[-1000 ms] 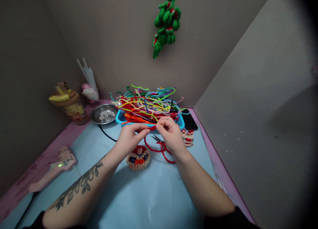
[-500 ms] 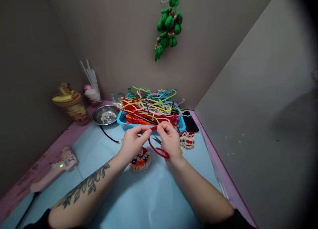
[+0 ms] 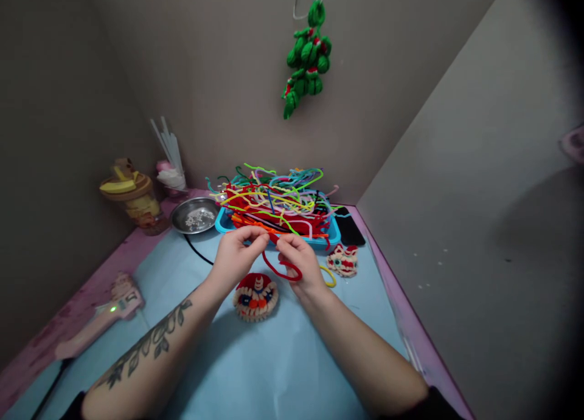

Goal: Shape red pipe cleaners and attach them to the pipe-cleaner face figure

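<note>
Fuzzy red pipe cleaner [image 3: 272, 270], bent into a drooping open loop, aloft just above the light-blue mat [image 3: 274, 359].

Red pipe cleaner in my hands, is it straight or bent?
Bent. Pinched by the left hand and right hand, the pipe cleaner curves down into a loop.

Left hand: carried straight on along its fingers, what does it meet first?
Probably the blue tray heaped with pipe cleaners, just beyond the left hand, which pinches a red pipe cleaner. Depth is unclear.
</note>
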